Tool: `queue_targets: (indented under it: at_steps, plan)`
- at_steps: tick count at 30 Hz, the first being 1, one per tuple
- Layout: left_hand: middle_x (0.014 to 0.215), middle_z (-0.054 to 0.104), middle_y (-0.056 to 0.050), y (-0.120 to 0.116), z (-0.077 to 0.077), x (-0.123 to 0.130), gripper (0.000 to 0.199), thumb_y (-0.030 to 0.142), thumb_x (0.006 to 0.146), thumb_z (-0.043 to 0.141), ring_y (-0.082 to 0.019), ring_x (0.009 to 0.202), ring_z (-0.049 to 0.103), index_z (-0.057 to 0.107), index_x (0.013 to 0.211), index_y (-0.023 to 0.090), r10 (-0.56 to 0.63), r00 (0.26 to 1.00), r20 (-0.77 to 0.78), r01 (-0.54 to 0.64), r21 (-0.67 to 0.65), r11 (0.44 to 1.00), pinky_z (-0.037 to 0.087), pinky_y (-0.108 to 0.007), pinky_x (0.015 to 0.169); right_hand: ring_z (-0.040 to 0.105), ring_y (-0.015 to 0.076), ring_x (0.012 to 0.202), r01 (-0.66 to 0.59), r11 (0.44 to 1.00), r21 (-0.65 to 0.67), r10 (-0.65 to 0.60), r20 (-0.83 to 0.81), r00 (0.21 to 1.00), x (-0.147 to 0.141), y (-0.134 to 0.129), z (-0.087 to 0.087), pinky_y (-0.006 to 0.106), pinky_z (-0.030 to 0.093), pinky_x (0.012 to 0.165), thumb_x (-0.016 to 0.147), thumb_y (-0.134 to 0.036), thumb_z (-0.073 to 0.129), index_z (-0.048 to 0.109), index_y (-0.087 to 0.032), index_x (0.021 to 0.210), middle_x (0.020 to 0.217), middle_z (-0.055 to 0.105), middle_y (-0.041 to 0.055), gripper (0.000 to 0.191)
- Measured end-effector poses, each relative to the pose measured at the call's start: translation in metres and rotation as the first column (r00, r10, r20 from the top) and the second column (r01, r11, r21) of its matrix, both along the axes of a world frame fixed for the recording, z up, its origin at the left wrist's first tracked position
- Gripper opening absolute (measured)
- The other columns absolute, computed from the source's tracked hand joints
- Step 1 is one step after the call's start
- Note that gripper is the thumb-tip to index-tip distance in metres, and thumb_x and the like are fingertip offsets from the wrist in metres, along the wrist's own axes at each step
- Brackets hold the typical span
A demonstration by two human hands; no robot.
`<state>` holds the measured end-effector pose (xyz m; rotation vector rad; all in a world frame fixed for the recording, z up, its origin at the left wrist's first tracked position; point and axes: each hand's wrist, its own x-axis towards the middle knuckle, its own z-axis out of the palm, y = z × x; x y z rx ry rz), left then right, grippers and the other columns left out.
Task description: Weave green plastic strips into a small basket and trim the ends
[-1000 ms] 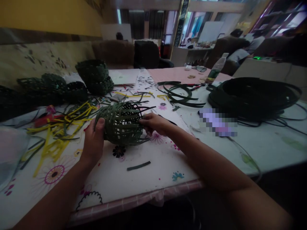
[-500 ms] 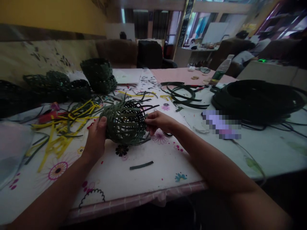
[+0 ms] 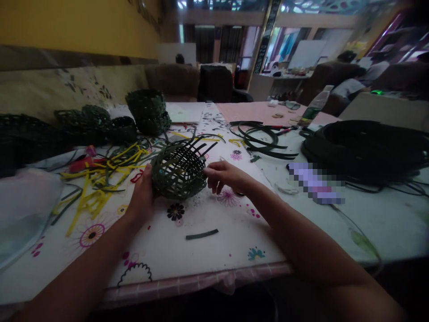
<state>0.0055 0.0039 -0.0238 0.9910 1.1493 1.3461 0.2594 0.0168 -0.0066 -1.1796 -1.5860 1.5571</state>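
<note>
A round basket point(image 3: 179, 172) woven from dark green strips is held above the flowered tablecloth, its open mouth facing me and to the right. Loose strip ends stick out from its upper rim. My left hand point(image 3: 142, 192) grips the basket's left side, with the thumb on the outside. At the right rim, my right hand point(image 3: 221, 174) has its fingers bent together and its fingertips touching or very near the weave; whatever they pinch is too small to make out. A short green strip point(image 3: 201, 234) lies on the cloth below the basket.
Yellow strips point(image 3: 83, 192) and a plastic bag point(image 3: 27, 205) lie left. Behind stand finished-looking dark baskets point(image 3: 145, 109). Rightward are loose strip loops point(image 3: 261, 136), a bottle point(image 3: 315, 107), a large strip coil point(image 3: 365, 145) and a pixelated purple object point(image 3: 315, 183). People sit in the background.
The basket has turned, so more of its inside shows and its loose ends point further upward. The whole view has shifted slightly, moving the table's contents right and down.
</note>
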Motion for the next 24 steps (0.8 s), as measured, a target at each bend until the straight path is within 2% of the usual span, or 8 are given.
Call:
queue_targets:
  at_steps: [6,10,13,15,17,19,22,24]
  plan:
    - [0.109,0.076,-0.006,0.001,-0.004,0.003,0.059,0.069,0.09,0.054,-0.024,0.099,0.073,0.069,0.123,0.023,-0.029,0.999,0.027,0.028,0.026,0.999,0.064,-0.038,0.083,0.058,0.0118,0.038,0.148,0.988,-0.051,-0.143,0.079,0.986,-0.015,-0.004,-0.001,0.021,0.045,0.033,0.098,-0.034,0.061,0.052,-0.02,0.068,0.049,0.061,-0.0012,0.034]
    - [0.108,0.077,-0.005,0.008,-0.007,-0.002,0.051,0.063,0.095,0.051,-0.023,0.099,0.073,0.069,0.122,0.023,-0.002,0.966,0.258,0.04,-0.142,0.989,0.063,-0.039,0.088,0.059,0.0121,0.042,0.212,0.977,0.028,-0.212,0.006,0.977,-0.017,-0.004,0.0,0.021,0.046,0.037,0.101,-0.05,0.05,0.056,-0.019,0.077,0.054,0.061,0.0006,0.039]
    - [0.104,0.079,-0.004,0.017,-0.015,-0.016,0.036,0.048,0.099,0.051,-0.022,0.096,0.074,0.07,0.116,0.023,0.002,0.911,0.413,0.112,-0.251,0.961,0.063,-0.039,0.087,0.064,0.0126,0.056,0.3,0.942,0.153,-0.295,-0.05,0.954,-0.013,-0.001,-0.001,0.021,0.049,0.044,0.1,-0.055,0.05,0.058,-0.019,0.091,0.071,0.065,0.0029,0.038]
    - [0.101,0.079,-0.004,0.022,-0.02,-0.025,0.033,0.039,0.099,0.048,-0.023,0.093,0.074,0.071,0.115,0.023,-0.005,0.872,0.489,0.17,-0.292,0.941,0.063,-0.041,0.088,0.068,0.0152,0.075,0.326,0.916,0.233,-0.326,-0.039,0.944,-0.011,0.0,-0.003,0.023,0.054,0.056,0.096,-0.052,0.058,0.06,-0.019,0.106,0.095,0.068,0.0075,0.034]
    - [0.098,0.079,-0.006,0.025,-0.023,-0.03,0.032,0.034,0.098,0.046,-0.024,0.094,0.074,0.071,0.115,0.022,-0.053,0.842,0.538,0.253,-0.307,0.918,0.061,-0.046,0.094,0.068,0.021,0.101,0.292,0.927,0.237,-0.283,-0.069,0.957,-0.011,0.0,-0.006,0.029,0.059,0.072,0.092,-0.052,0.062,0.055,-0.023,0.129,0.125,0.063,0.0137,0.048]
    - [0.099,0.079,-0.007,0.024,-0.024,-0.03,0.032,0.032,0.097,0.046,-0.026,0.099,0.073,0.072,0.113,0.02,-0.15,0.805,0.574,0.359,-0.271,0.893,0.057,-0.05,0.1,0.06,0.0278,0.123,0.215,0.958,0.192,-0.188,-0.151,0.971,-0.013,-0.002,-0.01,0.039,0.059,0.086,0.088,-0.057,0.065,0.04,-0.027,0.149,0.148,0.049,0.018,0.072]
    - [0.105,0.078,-0.01,0.02,-0.023,-0.023,0.03,0.034,0.095,0.051,-0.03,0.107,0.072,0.073,0.107,0.017,-0.321,0.759,0.566,0.494,-0.179,0.851,0.053,-0.054,0.106,0.045,0.0333,0.142,0.118,0.976,0.186,-0.067,-0.259,0.963,-0.019,-0.006,-0.014,0.051,0.052,0.103,0.079,-0.058,0.075,0.025,-0.034,0.158,0.164,0.031,0.0165,0.096]
    - [0.107,0.078,-0.011,0.018,-0.022,-0.017,0.03,0.037,0.093,0.055,-0.03,0.108,0.071,0.073,0.106,0.017,-0.406,0.792,0.456,0.5,-0.101,0.86,0.053,-0.055,0.105,0.043,0.0334,0.144,0.057,0.978,0.202,0.009,-0.312,0.95,-0.023,-0.009,-0.016,0.053,0.046,0.11,0.076,-0.051,0.081,0.026,-0.038,0.158,0.167,0.027,0.0126,0.1]
